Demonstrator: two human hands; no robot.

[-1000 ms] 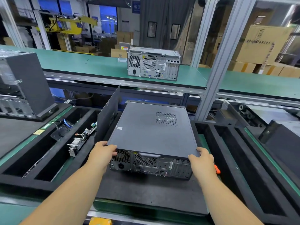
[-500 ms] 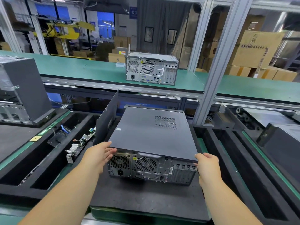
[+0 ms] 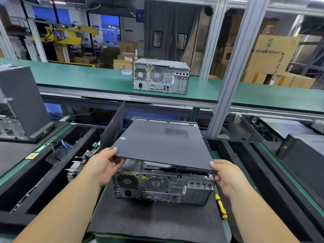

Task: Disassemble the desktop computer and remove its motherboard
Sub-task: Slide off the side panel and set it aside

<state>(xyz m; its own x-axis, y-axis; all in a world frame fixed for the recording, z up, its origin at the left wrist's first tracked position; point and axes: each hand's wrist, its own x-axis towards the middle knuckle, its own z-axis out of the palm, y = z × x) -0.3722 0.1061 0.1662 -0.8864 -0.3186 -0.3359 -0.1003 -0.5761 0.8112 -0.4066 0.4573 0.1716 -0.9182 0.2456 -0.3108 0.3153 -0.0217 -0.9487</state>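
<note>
Your left hand and right hand grip the panel's near corners — its near edge now lifted off the computer, unlike a second ago.

left hand and right hand grip near corners of dark side panel, raised off desktop computer lying on black mat; yellow screwdriver beside case.

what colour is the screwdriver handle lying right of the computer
Yellow with black, on the screwdriver beside the computer; the head view shows it.
</note>
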